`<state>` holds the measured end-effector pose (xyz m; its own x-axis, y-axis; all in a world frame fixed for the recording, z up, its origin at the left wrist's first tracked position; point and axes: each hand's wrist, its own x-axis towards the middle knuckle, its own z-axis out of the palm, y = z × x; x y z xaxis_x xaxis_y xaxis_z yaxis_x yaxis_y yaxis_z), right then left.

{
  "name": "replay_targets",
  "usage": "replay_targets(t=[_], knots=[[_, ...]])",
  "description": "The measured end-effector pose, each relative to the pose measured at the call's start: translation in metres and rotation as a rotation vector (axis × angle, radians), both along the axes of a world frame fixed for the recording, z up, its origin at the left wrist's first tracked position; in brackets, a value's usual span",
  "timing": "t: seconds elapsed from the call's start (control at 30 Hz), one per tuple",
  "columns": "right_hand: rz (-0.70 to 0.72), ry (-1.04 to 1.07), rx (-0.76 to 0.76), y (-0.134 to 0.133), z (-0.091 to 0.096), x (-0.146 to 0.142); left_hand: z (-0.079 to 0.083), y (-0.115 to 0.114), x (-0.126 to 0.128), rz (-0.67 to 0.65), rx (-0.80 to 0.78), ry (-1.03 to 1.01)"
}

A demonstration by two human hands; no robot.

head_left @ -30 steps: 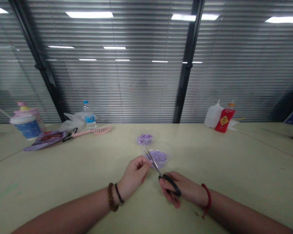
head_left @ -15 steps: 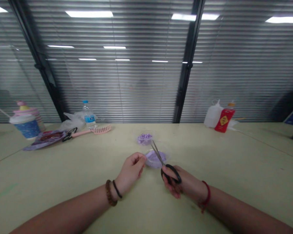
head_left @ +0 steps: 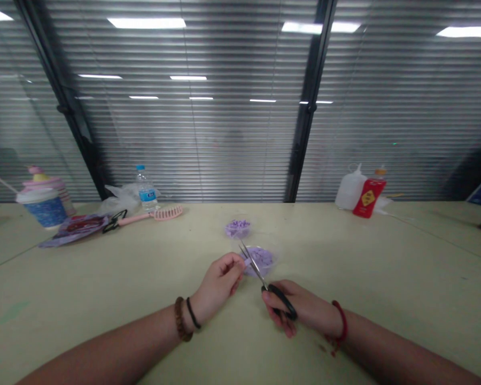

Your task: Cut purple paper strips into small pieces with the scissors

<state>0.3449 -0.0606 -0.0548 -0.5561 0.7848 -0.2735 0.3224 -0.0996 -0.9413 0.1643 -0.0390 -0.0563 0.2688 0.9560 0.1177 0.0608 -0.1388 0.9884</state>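
Pinched in my left hand (head_left: 223, 274) is a small pale purple strip (head_left: 247, 261), its free end poking out to the right. My right hand (head_left: 282, 306) holds black-handled scissors (head_left: 282, 300) by the loops. Their slim metal blades are slightly parted and reach up-left to the strip. Whether the blades touch it, I cannot tell. Below and behind the blades sits a clear round bowl (head_left: 260, 271) with flat purple pieces inside. Farther back, a second clear bowl (head_left: 237, 235) contains small purple bits.
At the back left are a blue cup (head_left: 44, 209), a purple packet (head_left: 74, 231), a pink hairbrush (head_left: 167, 214), a plastic bag (head_left: 120, 200) and a water bottle (head_left: 147, 195). A white squeeze bottle (head_left: 348, 191) and a red pouch (head_left: 369, 198) stand back right. Blinds line the window behind.
My left hand has shifted slightly right, bringing the strip to the scissors. My right hand has moved a little down and left, and the blades now cross near the strip's end.
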Motion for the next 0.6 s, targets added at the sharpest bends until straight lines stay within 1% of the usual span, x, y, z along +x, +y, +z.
replay_targets(t=[0.13, 0.6], knots=[[-0.007, 0.005, -0.02, 0.0004, -0.0008, -0.0003, 0.0001, -0.0003, -0.0002, 0.002, 0.031, 0.047], [0.02, -0.005, -0.002, 0.0001, -0.0015, 0.0007, -0.0015, 0.0016, 0.0, 0.014, 0.048, 0.079]])
